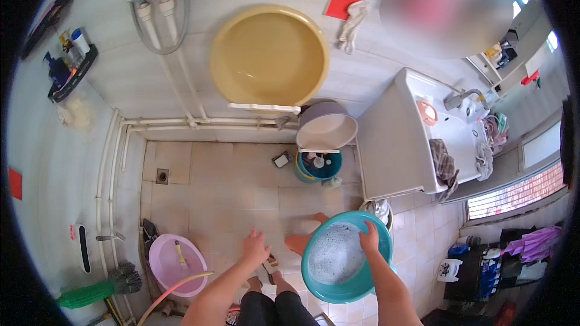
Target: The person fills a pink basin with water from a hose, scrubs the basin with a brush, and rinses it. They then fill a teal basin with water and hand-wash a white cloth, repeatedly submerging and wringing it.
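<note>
A teal basin (318, 293) of sudsy water (335, 253) with dark specks stands in front of me, right of centre. My right hand (369, 238) is inside its right side, between the suds and the inner wall, thumb and fingers apart. I cannot make out anything in it. To the left, over the tiled floor, my left hand (256, 246) hangs with its fingers spread, holding nothing. Bare skin (296, 243) shows at the basin's left rim; whose it is, I cannot tell. Left of my legs lies a pink basin (160, 265) with a yellow-handled object (180, 252) in it.
A pinkish hose (172, 290) reaches over the pink basin. Ahead, a blue bucket (310, 176) holds small items, near a floor drain (162, 175). A large yellow basin (269, 54) leans on the wall. A white sink (417, 139) is at right, a green brush (90, 296) at left.
</note>
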### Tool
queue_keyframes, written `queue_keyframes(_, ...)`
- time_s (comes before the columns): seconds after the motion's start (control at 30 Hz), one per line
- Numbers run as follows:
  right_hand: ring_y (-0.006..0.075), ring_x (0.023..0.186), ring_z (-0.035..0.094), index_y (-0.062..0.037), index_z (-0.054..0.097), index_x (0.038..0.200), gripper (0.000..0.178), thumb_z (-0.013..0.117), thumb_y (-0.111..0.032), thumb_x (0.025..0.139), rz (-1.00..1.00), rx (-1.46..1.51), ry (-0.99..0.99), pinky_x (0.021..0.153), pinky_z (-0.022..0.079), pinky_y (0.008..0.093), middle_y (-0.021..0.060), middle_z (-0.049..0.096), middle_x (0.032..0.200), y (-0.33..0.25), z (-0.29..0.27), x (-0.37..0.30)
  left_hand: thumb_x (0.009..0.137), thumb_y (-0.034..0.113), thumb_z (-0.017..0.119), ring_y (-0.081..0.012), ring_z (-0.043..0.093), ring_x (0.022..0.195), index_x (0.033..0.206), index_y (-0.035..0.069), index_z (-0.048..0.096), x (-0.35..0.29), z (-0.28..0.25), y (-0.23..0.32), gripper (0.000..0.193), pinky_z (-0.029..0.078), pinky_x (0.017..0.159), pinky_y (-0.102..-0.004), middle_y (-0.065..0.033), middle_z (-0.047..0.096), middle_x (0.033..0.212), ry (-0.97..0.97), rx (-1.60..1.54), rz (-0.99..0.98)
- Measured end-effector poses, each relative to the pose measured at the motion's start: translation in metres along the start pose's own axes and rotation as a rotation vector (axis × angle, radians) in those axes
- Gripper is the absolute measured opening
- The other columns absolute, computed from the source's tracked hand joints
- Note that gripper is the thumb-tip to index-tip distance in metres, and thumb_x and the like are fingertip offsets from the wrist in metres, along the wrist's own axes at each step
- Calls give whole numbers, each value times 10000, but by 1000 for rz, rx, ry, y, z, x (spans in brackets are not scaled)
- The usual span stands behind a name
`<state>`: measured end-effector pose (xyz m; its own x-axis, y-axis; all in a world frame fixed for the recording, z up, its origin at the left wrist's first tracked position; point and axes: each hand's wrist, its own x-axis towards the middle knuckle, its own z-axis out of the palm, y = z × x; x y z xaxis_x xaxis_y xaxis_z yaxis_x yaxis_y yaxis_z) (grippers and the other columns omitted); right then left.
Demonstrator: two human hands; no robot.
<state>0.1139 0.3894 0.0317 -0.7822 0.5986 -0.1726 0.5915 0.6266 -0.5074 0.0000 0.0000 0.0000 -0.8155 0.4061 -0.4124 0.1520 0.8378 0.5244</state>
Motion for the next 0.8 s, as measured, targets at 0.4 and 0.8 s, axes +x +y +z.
queue_keyframes(0.4, 343, 1140, 435, -172, 523, 1185, 475, 504, -454, 804, 652, -83, 177, 920, 379, 398, 178, 480, 1214, 250, -23, -38, 751, 265, 626, -395, 497, 1040, 1207, -56, 352, -41, 123, 111, 621, 415, 868, -435, -275, 498, 1125, -205, -352, 27)
queue_keyframes(0.8, 212, 829, 580, 71, 601, 943, 651, 633, -542, 726, 767, 694, 77, 767, 465, 345, 117, 612, 921, 255, -41, -5, 779, 154, 559, -428, 556, 857, 1044, -23, 386, -57, 184, 114, 362, 448, 722, -492, -273, 562, 904, -23, -372, -359)
